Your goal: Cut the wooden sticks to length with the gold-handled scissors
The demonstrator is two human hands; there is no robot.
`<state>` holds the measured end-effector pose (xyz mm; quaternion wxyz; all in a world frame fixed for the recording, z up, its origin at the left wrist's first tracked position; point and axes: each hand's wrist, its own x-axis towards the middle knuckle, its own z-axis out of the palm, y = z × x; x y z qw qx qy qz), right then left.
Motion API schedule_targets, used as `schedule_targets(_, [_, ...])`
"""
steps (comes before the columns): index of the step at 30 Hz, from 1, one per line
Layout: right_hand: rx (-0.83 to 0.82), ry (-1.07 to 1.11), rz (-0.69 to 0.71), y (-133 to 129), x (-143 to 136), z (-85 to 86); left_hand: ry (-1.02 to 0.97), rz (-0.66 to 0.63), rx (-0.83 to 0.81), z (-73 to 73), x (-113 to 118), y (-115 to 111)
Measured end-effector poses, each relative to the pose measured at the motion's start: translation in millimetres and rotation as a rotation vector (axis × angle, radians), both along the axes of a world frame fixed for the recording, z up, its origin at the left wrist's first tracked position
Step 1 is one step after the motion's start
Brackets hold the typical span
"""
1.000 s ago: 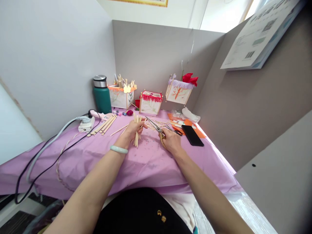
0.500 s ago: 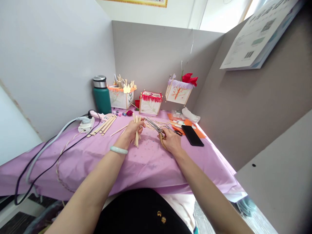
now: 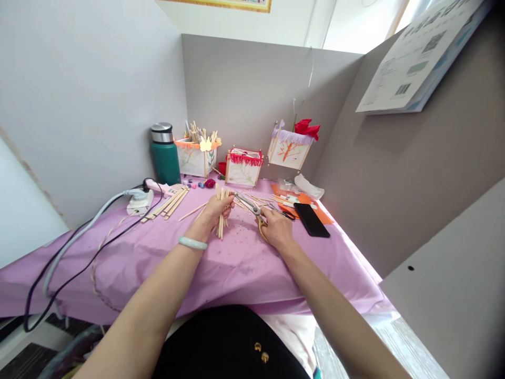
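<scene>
My left hand point(image 3: 218, 209) is closed around a bundle of thin wooden sticks point(image 3: 221, 226) that stand roughly upright, their ends showing above and below the fingers. In my right hand point(image 3: 278, 223) are gold-handled scissors point(image 3: 249, 204), whose blades point left and reach close to the left fingertips. Whether the blade tips touch a stick is too small to tell. Behind the hands, more loose sticks point(image 3: 258, 200) lie on the purple cloth point(image 3: 236, 268). Paired long sticks point(image 3: 173, 202) rest to the left of the left hand.
A green bottle point(image 3: 165, 160) stands at the back left, beside a stick-filled box point(image 3: 195, 159). Two more decorated boxes point(image 3: 243, 171) are along the back. A black phone point(image 3: 311, 219) lies on the right. Cables point(image 3: 90, 226) and a power strip point(image 3: 140, 202) occupy the left.
The scissors have shifted very slightly, their blades now closer together. My left hand and its bundle have hardly moved.
</scene>
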<state>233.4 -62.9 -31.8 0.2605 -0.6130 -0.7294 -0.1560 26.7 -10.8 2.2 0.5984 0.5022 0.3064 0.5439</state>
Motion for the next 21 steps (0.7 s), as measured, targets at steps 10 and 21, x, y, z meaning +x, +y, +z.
schedule_targets(10, [-0.072, 0.007, 0.022, -0.4, 1.9, 3.7, 0.0, -0.001, -0.01, -1.3, -1.6, 3.2])
schedule_targets(21, [-0.037, -0.002, 0.026, -2.2, 1.1, 2.0, 0.003, 0.049, -0.058, 0.8, -0.2, 1.7])
